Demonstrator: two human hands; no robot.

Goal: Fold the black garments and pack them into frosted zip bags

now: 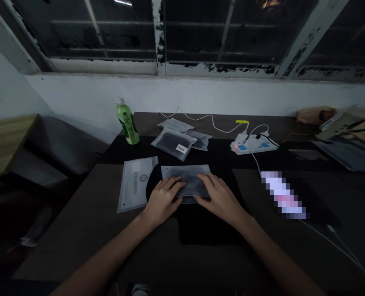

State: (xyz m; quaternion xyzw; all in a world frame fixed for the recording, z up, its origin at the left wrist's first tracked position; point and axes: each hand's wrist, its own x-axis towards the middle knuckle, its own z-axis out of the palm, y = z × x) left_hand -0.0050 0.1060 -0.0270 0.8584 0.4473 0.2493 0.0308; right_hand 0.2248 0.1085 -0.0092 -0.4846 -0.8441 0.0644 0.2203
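Note:
A frosted plastic bag with something dark inside lies on a black surface in front of me. My left hand is at the bag's left side, fingers over the top and thumb at the near edge. On the right side, my right hand grips it the same way, thumb along the near edge. Left of my hands rests a flat frosted bag with printed lettering. Beyond the bag I hold, several packed plastic bags lie overlapping; the front one has a white barcode label.
A green drink bottle stands at the table's back left. To the right are a white power strip with plugs and cables, and a phone with a blurred screen. Paper packaging lies at the far right. A wooden table is at left.

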